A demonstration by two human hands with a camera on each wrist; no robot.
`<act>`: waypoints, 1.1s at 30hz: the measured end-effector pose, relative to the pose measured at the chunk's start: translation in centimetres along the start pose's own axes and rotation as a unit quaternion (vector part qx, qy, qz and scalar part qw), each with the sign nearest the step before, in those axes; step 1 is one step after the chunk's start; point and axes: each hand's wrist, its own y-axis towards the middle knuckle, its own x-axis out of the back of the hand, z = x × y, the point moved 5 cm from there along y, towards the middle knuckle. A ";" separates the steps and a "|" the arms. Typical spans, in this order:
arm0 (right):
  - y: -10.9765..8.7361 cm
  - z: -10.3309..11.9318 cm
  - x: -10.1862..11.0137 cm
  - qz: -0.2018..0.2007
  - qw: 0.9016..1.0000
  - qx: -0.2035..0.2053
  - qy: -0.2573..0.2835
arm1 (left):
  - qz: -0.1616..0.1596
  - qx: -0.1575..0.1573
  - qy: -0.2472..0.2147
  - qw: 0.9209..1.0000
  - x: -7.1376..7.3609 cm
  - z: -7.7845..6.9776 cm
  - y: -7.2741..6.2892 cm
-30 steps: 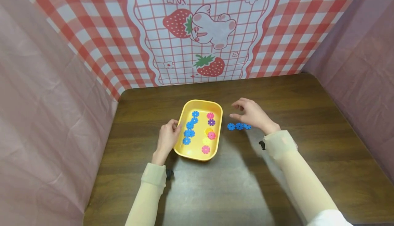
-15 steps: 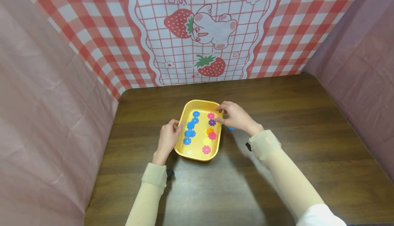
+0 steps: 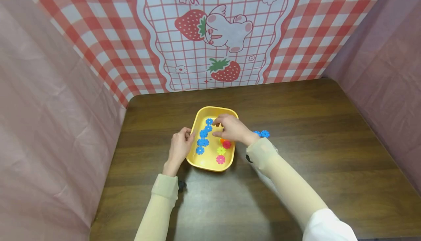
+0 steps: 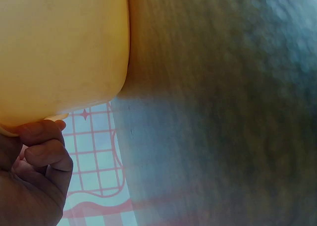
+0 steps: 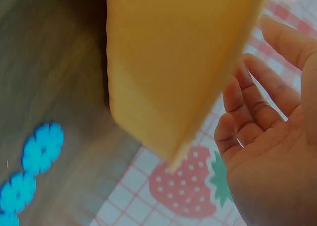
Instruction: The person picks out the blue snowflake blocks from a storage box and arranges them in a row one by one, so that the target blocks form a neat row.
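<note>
My left hand (image 3: 179, 146) pinches the left rim of a yellow plastic tray (image 3: 210, 163); the left wrist view shows its curled fingers (image 4: 49, 154) at the rim. Over the tray's right half hovers my right hand (image 3: 234, 128), thumb and fingers apart with nothing between them, as the right wrist view also shows. Blue snowflake-shaped plastic discs (image 3: 203, 133) lie in a line along the tray's left side. Down the right side are a yellow disc (image 3: 221, 150), a red-pink disc (image 3: 226, 144) and a pink disc (image 3: 220, 159). The right hand hides the discs beneath it.
Blue discs (image 3: 265, 134) lie on the brown wooden table (image 3: 315, 160) right of the tray, partly hidden by the right wrist. A red-and-white checked strawberry cloth (image 3: 131, 44) hangs behind the table, with pink curtains (image 3: 56, 106) at both sides.
My right hand has moved left from above the loose blue discs, across the tray's right rim, to over its inside. The left hand and tray stay in place.
</note>
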 end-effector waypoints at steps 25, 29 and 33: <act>2.3 1.8 -6.3 0.079 0.996 0.031 -0.031 | -0.002 -0.007 0.002 1.000 0.0 -0.1 -0.1; 2.2 1.8 -6.7 0.074 0.995 0.041 -0.048 | -0.006 -0.009 0.001 1.000 0.1 -0.2 -0.1; 2.1 2.0 -7.0 0.074 0.994 0.055 -0.063 | -0.006 -0.009 0.003 1.000 0.1 -0.2 -0.2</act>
